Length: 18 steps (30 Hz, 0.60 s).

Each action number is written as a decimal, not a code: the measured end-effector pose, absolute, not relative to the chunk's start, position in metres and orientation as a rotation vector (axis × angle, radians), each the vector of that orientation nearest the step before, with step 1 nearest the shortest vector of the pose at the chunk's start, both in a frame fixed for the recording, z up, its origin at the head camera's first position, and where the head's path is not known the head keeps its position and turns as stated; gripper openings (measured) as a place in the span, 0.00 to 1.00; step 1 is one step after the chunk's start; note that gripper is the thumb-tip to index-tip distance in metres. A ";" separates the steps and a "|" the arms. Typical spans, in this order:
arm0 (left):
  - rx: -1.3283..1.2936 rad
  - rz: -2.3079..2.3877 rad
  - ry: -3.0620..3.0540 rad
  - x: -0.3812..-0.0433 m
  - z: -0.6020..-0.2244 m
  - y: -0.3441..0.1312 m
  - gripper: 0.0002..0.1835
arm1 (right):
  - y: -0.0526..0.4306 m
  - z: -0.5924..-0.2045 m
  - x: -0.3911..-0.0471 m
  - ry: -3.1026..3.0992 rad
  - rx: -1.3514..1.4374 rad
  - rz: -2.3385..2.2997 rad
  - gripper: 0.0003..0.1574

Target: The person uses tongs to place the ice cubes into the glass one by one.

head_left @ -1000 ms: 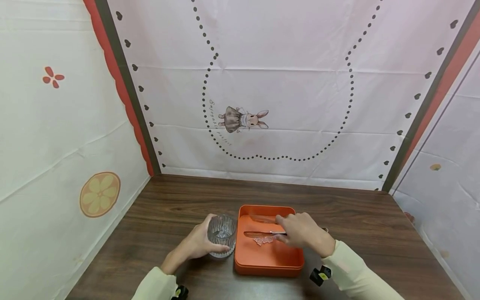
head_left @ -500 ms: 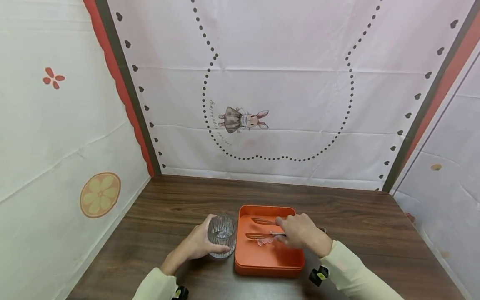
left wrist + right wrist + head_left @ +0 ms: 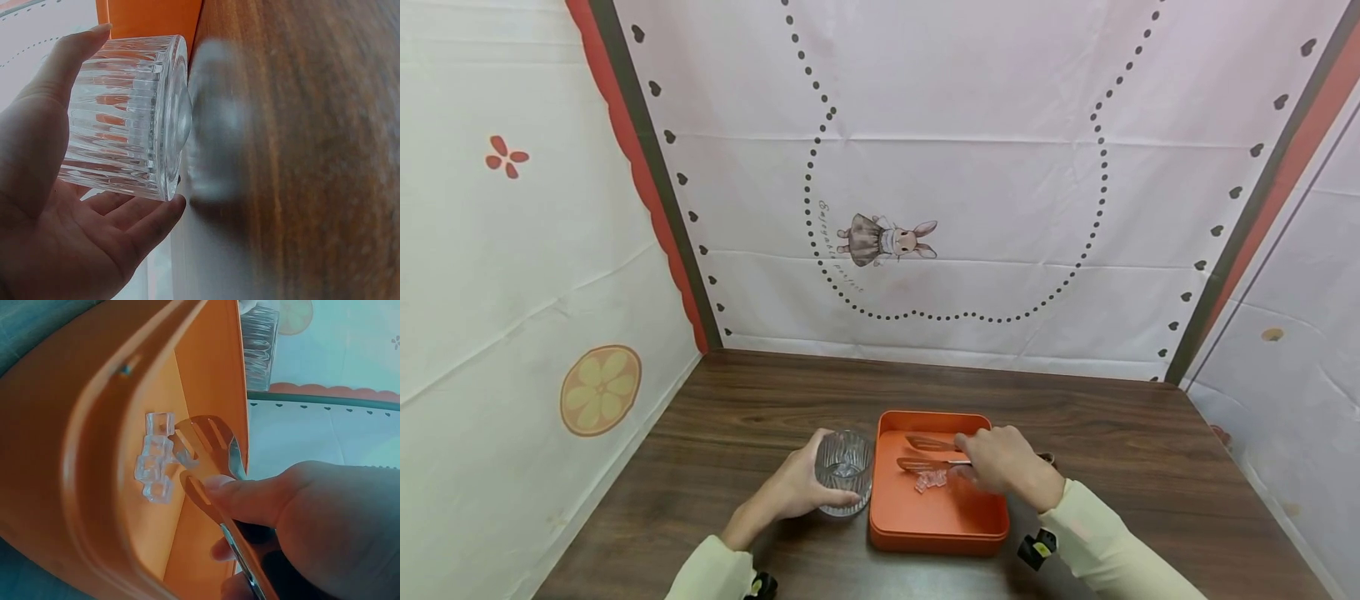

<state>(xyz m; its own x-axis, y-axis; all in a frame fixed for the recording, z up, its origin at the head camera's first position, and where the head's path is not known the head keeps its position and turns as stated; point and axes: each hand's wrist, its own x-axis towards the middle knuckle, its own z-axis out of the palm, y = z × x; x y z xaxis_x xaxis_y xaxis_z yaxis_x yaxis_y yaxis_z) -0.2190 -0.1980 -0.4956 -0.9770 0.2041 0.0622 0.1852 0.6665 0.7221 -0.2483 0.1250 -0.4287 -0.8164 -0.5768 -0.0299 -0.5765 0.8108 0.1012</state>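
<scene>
My left hand [image 3: 805, 479] grips a clear ribbed drinking glass [image 3: 844, 473], thumb on one side and fingers on the other. In the left wrist view the glass [image 3: 128, 119] stands on the table, with the thumb along its near side. Metal tongs [image 3: 209, 447] with slotted heads are held in my right hand [image 3: 1000, 460], thumb pressing one arm. Both tong heads are inside an orange box [image 3: 936, 517], spread apart above its floor. Several clear cubes [image 3: 156, 456] lie clustered there, beside the heads. Whether a cube is between the heads, I cannot tell.
The orange box stands just right of the glass, its raised walls around the cubes. Dark wood table [image 3: 760, 392] extends around both. Printed cloth walls [image 3: 970, 200] enclose the back and the sides.
The tong heads have shifted slightly right inside the box, and the two heads have come a little closer together. My left hand and the glass have stayed put.
</scene>
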 end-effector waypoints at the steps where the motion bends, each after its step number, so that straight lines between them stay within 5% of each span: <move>1: 0.333 1.229 2.845 -0.219 -0.496 -0.198 0.53 | 0.125 -0.429 -0.248 -2.993 0.948 -0.162 0.21; 18: 0.339 1.229 2.838 -0.219 -0.495 -0.198 0.53 | 0.131 -0.437 -0.248 -3.012 1.002 0.003 0.15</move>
